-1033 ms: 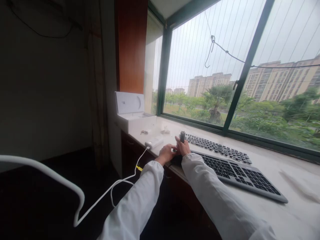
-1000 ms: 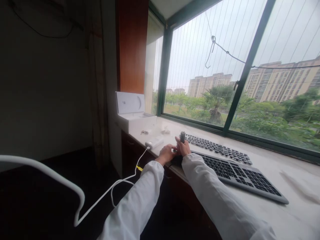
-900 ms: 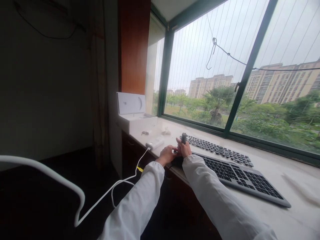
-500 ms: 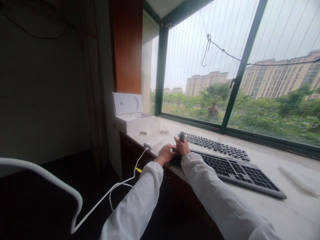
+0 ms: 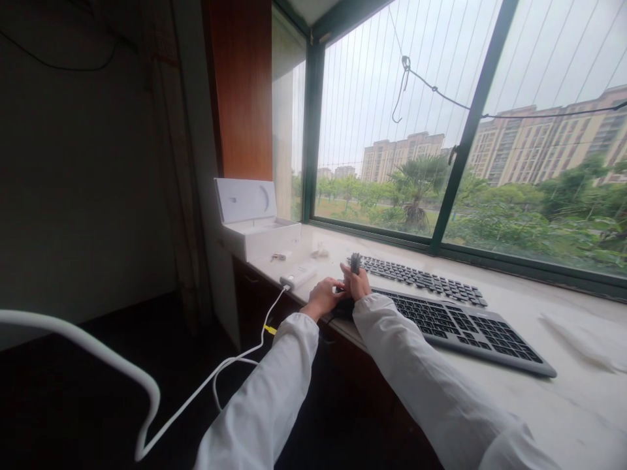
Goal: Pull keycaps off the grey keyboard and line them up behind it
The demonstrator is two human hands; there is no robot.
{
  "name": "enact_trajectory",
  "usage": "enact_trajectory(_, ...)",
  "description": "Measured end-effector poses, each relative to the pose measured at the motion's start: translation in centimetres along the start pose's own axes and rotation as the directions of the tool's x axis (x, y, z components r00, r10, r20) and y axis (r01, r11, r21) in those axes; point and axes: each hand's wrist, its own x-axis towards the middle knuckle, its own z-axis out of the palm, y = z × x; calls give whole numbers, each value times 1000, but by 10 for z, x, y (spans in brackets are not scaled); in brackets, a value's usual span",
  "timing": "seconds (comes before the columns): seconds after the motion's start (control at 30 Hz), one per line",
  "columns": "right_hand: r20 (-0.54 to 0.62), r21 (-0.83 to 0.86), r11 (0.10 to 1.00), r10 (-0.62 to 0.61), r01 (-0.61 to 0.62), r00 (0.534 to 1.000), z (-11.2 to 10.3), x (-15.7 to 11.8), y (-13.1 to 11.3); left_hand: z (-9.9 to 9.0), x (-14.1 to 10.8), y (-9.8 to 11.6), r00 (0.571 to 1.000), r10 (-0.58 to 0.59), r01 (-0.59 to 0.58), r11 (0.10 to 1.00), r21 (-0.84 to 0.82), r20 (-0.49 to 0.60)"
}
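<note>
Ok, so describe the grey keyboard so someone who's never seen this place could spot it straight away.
Find the big green-framed window, then the white tabletop below it. Along the tabletop's near side, a long grey keyboard stretches rightward from the right hand. A solid grey frame surrounds its keys; the dark keys behind it, nearer the window, show no such frame.

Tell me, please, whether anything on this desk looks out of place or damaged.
Behind the keyboard, rows of black keys lie on the white desk with no visible frame around them, which looks odd, since keys normally sit inside a keyboard.
</note>
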Motion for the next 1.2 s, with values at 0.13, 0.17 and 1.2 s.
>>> enact_trajectory(0.13, -13, -16, 1000, 3, -3, 1000, -1, 2, 2, 1, 0, -1, 1000, -5, 5, 1000, -30, -13)
enact_trajectory(0.17, -20, -20, 1000, 5, -6, 1000, -1, 2, 2, 1, 1, -2, 1000, -4, 4, 999, -35, -15)
enact_trajectory(1.2, -73, -174, 984, -39, 25, 997, -4, 5, 8, -3, -5, 6, 999, -42, 41, 999, -23, -27)
